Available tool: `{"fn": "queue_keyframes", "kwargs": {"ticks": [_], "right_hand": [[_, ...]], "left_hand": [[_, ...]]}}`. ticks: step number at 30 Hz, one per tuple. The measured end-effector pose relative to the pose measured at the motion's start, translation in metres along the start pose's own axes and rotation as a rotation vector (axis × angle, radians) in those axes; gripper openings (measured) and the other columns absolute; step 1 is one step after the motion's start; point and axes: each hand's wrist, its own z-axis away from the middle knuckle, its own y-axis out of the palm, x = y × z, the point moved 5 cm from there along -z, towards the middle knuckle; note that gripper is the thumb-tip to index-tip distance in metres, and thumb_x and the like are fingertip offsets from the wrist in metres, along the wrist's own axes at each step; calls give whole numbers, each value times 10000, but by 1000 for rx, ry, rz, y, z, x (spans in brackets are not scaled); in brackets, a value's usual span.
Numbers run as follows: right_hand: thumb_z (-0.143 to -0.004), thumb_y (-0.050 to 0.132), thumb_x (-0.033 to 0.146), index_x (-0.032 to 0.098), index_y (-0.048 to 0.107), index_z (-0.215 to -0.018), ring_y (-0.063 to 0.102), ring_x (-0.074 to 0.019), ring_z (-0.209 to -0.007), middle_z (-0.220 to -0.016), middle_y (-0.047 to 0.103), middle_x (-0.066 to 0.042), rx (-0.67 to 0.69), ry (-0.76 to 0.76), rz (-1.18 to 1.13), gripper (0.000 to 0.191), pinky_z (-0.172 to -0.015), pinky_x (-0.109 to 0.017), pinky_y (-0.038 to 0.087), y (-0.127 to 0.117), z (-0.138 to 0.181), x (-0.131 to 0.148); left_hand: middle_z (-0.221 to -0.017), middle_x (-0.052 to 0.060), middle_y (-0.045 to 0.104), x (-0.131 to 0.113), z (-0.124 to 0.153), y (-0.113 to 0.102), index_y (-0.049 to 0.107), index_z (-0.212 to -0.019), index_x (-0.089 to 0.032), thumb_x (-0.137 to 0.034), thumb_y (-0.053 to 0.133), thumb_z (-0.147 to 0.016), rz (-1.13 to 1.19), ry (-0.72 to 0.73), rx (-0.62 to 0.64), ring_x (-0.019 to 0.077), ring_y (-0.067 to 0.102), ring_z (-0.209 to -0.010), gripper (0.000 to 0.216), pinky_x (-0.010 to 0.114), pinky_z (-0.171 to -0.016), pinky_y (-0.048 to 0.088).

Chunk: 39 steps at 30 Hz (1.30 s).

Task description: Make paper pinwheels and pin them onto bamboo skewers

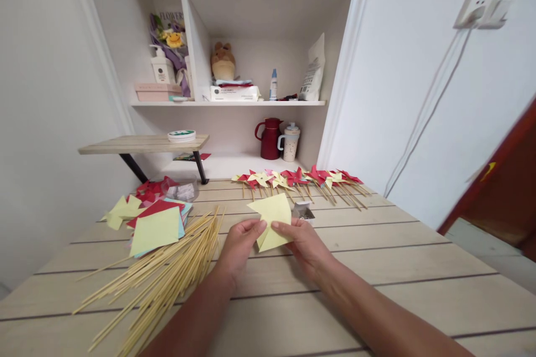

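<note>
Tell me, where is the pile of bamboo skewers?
In the head view, the bamboo skewers lie fanned on the wooden table, just left of the left hand, beside the stack of paper squares.

One left hand (pixel 240 242) and one right hand (pixel 304 242) pinch one yellow sheet (pixel 274 215) at centre. At 8 o'clock lies one heap of sticks (pixel 167 279), too many to count. At 9 o'clock sits one stack of squares (pixel 156 230), number unclear. At 12 o'clock is one row of pinwheels (pixel 293 178), a dozen or more, overlapping. Past them stand one jug (pixel 270 138) and one mug (pixel 290 142). Higher up are one plush (pixel 223 61), one dropper bottle (pixel 273 85) and one bag (pixel 314 70). At 11 o'clock are one pump bottle (pixel 162 67) and one tin (pixel 181 135). At 2 o'clock are two plugs (pixel 481 11).
</note>
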Motion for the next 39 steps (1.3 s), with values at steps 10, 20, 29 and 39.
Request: {"fn": "queue_keyframes", "kwargs": {"ticks": [10, 20, 29, 39], "right_hand": [[-579, 881, 338, 125, 746, -803, 641, -174, -664, -734, 753, -80, 9, 9, -28, 337, -660, -280, 464, 3, -1, -10], [-732, 748, 502, 215, 689, -880, 622, -193, -829, -874, 709, -25, -88, -164, 203, 328, -824, -343, 457, -11, 0, 10], [-861, 627, 384, 267, 620, -1146, 558, -218, -888, -985, 560, -48, -168, -675, 775, 308, -833, -394, 470, -9, 12, 31], [-841, 592, 113, 259, 639, -1109, 494, -223, -874, -940, 517, -55, -62, -1099, 1457, 309, -766, -381, 358, 32, 39, 11]], "left_hand": [[-829, 101, 758, 2, -2, -5, 756, -896, -108, -388, 832, -653, 10, 6, -99, 161, 647, -690, 379, 277, -695, 492], [-846, 121, 768, 4, -7, -27, 753, -830, -109, -378, 849, -606, 25, 9, -304, 199, 695, -734, 363, 285, -701, 514], [-804, 99, 761, -4, -4, -37, 736, -817, -104, -339, 867, -587, 104, 19, -413, 183, 695, -727, 354, 270, -693, 521], [-801, 102, 758, -7, 3, -19, 732, -836, -101, -280, 839, -624, 252, -12, -281, 174, 685, -679, 298, 267, -649, 531]]}}
